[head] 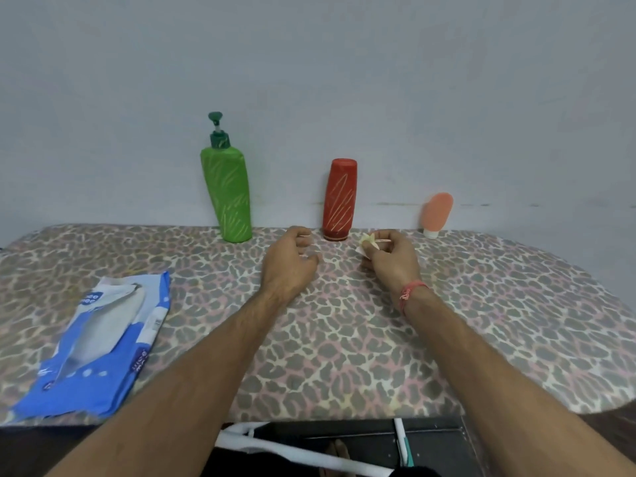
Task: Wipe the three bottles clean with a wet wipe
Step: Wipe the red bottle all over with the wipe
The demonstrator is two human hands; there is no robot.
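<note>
Back edge, against the pale wall (344, 80): tall green pump bottle (229, 194), red cylindrical bottle standing cap-down (339, 199), small peach tube on its white cap (436, 213). Wide gaps between all three; a hand fits through either one. Left hand (287, 261), loosely curled, sits just before the green-red gap. Right hand (390, 258), pinching a small pale wad (367, 244), fronts the red-peach gap, possibly touching the cloth. Blue-and-white wipe packet (99, 342) fills the near-left corner. Centre and right of the leopard-print tabletop (499, 321) lie open.
</note>
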